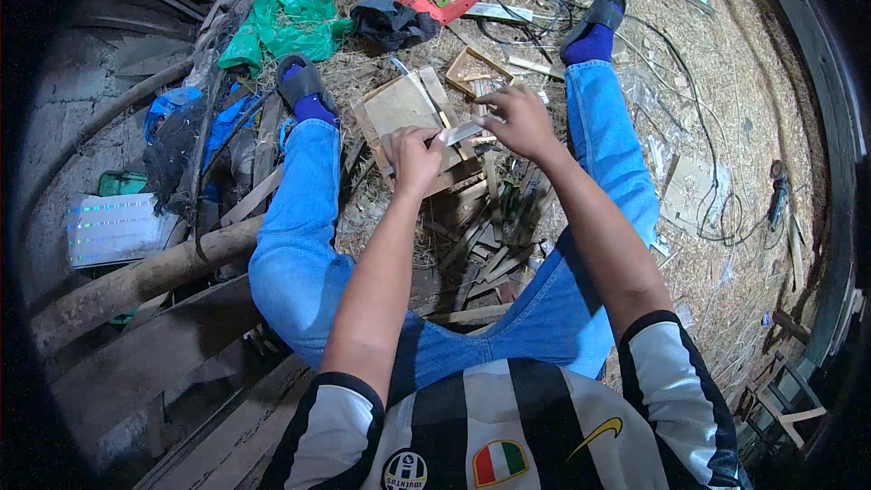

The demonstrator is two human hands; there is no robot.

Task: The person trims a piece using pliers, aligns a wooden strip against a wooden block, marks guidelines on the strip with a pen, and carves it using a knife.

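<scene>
My left hand [415, 160] is closed, its thumb and fingers pinching one end of a short, pale, flat strip [464, 132]. At the strip's other end, my right hand [521, 121] has its fingers curled, with the thumb and forefinger around that end. What the strip is made of cannot be made out. Below the hands lies a flat wooden board [396, 109], tilted among scraps, with narrow slats [435, 89] along its right side. Just beyond my right hand sits a small open wooden box [476, 70].
Wood offcuts [490, 254] pile up between my legs. A green plastic bag [295, 18], a black bag [395, 23] and a red tool [440, 7] lie ahead. Black cable [676, 54] loops over the straw-strewn ground to the right. Thick poles [150, 277] and planks border the left.
</scene>
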